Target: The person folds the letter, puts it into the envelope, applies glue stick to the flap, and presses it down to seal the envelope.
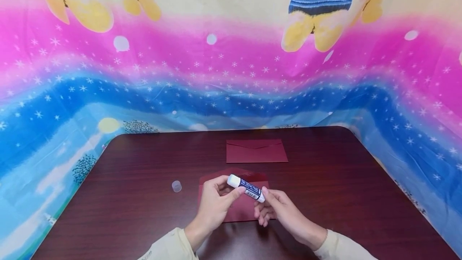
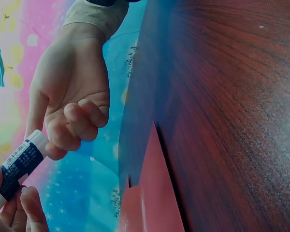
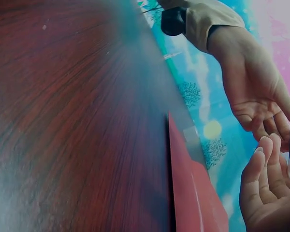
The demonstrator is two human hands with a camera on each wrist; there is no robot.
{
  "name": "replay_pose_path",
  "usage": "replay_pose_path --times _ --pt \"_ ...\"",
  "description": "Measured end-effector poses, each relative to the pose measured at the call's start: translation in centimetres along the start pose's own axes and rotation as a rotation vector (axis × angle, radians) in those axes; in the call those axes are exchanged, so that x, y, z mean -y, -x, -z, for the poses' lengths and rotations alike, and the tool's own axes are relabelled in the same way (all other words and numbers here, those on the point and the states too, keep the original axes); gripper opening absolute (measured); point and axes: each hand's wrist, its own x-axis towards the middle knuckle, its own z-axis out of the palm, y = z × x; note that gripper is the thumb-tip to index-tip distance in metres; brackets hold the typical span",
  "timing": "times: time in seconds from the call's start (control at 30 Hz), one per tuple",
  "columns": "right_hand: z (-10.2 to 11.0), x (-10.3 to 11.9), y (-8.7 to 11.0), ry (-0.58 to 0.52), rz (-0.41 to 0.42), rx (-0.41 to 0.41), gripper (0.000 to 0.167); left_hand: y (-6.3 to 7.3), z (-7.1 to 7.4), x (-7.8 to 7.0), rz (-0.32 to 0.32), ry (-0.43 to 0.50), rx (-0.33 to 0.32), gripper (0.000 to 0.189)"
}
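A white glue stick (image 1: 247, 188) with a dark blue label is held at a slant between both hands, above a red envelope (image 1: 242, 211) whose flap is spread away from the person. My left hand (image 1: 215, 202) grips the barrel near its upper end, thumb across the front. At the lower white end, my right hand (image 1: 285, 214) pinches the base (image 2: 37, 137) with thumb and forefinger, its other fingers loosely bent. The stick's uncapped end points up and left. A clear cap (image 1: 176, 186) lies on the table left of the envelope.
Farther back on the dark wooden table (image 1: 151, 159) lies a second red envelope (image 1: 257, 153), its flap folded down. A colourful printed cloth (image 1: 231, 63) hangs behind the table and along its sides.
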Motion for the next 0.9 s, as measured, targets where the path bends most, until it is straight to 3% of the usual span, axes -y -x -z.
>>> replay_pose_path --times 0.13,0.27,0.53,0.67,0.9 --pt "0.2 0.2 -0.1 -0.128 -0.077 0.013 0.043 0.0 -0.1 0.2 -0.009 -0.008 0.014 0.027" --pt "0.2 0.2 -0.3 -0.234 -0.098 0.042 0.033 0.1 -0.4 0.5 -0.024 -0.002 0.040 0.026" --pt "0.8 0.8 -0.2 -0.305 -0.109 -0.042 0.022 -0.1 0.1 0.9 -0.039 -0.053 0.096 0.038" --pt "1.6 1.0 -0.1 -0.323 -0.098 -0.098 0.024 -0.6 1.6 1.0 -0.030 -0.157 0.060 0.037" --pt "2.8 0.7 0.1 -0.329 -0.087 -0.125 0.025 -1.8 4.6 1.4 -0.021 -0.455 0.037 0.029"
